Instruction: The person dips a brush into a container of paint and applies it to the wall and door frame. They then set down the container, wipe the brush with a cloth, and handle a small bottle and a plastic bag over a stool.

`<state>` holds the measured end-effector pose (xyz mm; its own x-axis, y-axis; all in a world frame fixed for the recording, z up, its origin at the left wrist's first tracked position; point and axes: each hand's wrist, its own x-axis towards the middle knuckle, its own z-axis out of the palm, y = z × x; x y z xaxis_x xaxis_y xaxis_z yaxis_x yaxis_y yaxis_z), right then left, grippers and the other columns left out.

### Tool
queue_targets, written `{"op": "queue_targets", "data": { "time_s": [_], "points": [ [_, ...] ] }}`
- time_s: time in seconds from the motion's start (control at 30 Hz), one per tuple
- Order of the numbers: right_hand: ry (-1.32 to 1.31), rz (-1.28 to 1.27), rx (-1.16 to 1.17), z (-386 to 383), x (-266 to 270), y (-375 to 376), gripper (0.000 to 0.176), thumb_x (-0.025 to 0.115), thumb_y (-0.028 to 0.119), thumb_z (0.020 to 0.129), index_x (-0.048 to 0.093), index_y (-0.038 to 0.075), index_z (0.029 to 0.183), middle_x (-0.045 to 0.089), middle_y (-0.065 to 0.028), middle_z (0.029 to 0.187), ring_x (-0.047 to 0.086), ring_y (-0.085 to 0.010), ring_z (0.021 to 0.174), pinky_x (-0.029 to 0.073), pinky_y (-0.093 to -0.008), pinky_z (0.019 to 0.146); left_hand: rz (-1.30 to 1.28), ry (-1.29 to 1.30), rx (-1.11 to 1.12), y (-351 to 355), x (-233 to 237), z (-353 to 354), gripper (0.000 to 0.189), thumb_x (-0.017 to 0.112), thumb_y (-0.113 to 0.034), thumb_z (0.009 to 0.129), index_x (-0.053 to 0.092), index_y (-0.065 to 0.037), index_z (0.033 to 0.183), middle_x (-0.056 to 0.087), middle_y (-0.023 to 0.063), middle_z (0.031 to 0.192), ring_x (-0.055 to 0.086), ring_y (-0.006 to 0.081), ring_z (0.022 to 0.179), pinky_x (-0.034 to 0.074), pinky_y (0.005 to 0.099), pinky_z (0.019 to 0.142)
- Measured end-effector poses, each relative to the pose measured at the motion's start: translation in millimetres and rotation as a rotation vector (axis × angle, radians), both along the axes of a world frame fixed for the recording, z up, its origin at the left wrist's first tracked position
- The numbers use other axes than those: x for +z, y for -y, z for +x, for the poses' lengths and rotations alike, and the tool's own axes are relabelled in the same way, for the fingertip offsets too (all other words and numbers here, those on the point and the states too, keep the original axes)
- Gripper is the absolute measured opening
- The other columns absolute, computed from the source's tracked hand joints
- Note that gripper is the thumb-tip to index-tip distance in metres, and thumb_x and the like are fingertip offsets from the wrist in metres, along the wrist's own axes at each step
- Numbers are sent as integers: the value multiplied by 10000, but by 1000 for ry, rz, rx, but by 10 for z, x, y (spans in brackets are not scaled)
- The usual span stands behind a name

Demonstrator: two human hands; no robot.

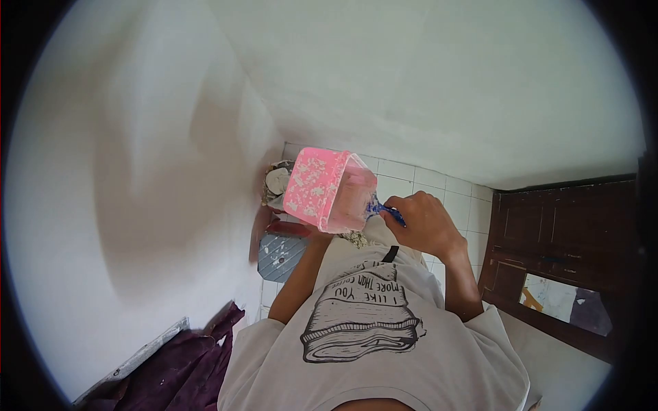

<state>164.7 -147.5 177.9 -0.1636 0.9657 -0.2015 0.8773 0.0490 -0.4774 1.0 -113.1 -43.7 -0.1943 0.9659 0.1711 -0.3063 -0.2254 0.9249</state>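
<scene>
A pink plastic tub (pixel 315 185) spattered with white paint is held up before my body, tilted so its open mouth faces right. My left hand (pixel 322 236) is mostly hidden beneath and behind it; the forearm runs up to its lower side and appears to hold it. My right hand (pixel 423 222) is closed round the blue handle of a paintbrush (pixel 392 214). The brush's head is at the tub's mouth, by its right rim; the bristles are hard to make out.
A grey stool-like step (pixel 282 256) with white spots stands on white floor tiles (pixel 395 187), below a paint-marked container (pixel 277 181). Pale walls (pixel 439 89) meet in a corner. Dark brown wooden cabinet (pixel 548 233) is at right, purple cloth (pixel 178 363) at lower left.
</scene>
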Motion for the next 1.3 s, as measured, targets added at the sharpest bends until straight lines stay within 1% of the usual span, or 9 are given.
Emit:
{"op": "queue_targets", "data": {
  "time_s": [0.07, 0.27, 0.4, 0.47, 0.7, 0.77, 0.83, 0.97, 1.3],
  "points": [
    [12, 120, 25, -26, -128, 23, 191, 618, 180, 869, 700, 8, 861, 619, -161, 602, 608, -338, 561, 485, -408, 570, -13, 26, 4, 65, -17, 46, 843, 398, -704, 882, 259, -81, 1432, 330, 116, 1444, 381, 274, 1320, 350, 458, 1081],
    [29, -45, -6, -8, 109, 73, 189, 610, 184, 877, 701, 19, 867, 620, -160, 608, 610, -346, 581, 488, -418, 595, -68, 77, -6, 194, -93, 44, 843, 388, -706, 884, 262, -76, 1430, 337, 116, 1440, 382, 274, 1320, 352, 457, 1080],
    [24, -43, -14, 21, 15, 77, 194, 612, 196, 877, 703, 25, 871, 624, -156, 610, 613, -345, 584, 493, -417, 597, -82, 107, -33, 185, -133, 96, 844, 381, -707, 885, 264, -73, 1429, 341, 117, 1437, 382, 273, 1319, 353, 457, 1079],
    [31, -25, 17, 107, -161, 76, 236, 578, 224, 888, 649, 16, 803, 614, -169, 624, 620, -362, 637, 499, -463, 629, -86, 118, -48, 216, -117, 201, 844, 378, -708, 886, 265, -71, 1428, 343, 117, 1436, 383, 273, 1319, 353, 457, 1079],
    [-56, 15, -7, 262, -179, 247, 223, 602, 228, 880, 693, 25, 853, 631, -149, 620, 623, -343, 602, 500, -426, 603, -60, 170, -99, 344, -94, 217, 845, 366, -710, 888, 268, -66, 1426, 351, 118, 1431, 384, 273, 1318, 355, 456, 1077],
    [46, 5, 58, 326, -318, 306, 209, 608, 223, 874, 694, 34, 853, 632, -146, 623, 626, -341, 611, 502, -426, 605, -59, 171, -123, 365, -79, 333, 845, 362, -711, 889, 269, -64, 1425, 353, 118, 1430, 384, 273, 1318, 355, 456, 1077],
    [-4, 10, 33, 543, -275, 395, 206, 609, 223, 872, 694, 37, 851, 632, -145, 622, 627, -338, 613, 503, -425, 605, -59, 189, -147, 424, -68, 391, 846, 359, -711, 890, 270, -62, 1425, 355, 118, 1429, 384, 273, 1318, 355, 456, 1077],
    [-32, 91, -38, 1016, -354, 709, 201, 614, 228, 866, 695, 44, 847, 633, -141, 620, 629, -331, 618, 505, -427, 620, -67, 221, -205, 749, -50, 711, 847, 352, -713, 891, 272, -59, 1423, 359, 119, 1426, 385, 273, 1318, 356, 455, 1076],
    [-85, 102, -198, 2803, -546, 1897, 210, 619, 241, 868, 705, 49, 867, 647, -137, 634, 636, -334, 630, 508, -431, 653, -19, 333, -401, 1456, -63, 2757, 850, 335, -716, 894, 277, -51, 1420, 370, 120, 1419, 386, 273, 1316, 359, 454, 1074]
  ]
}}
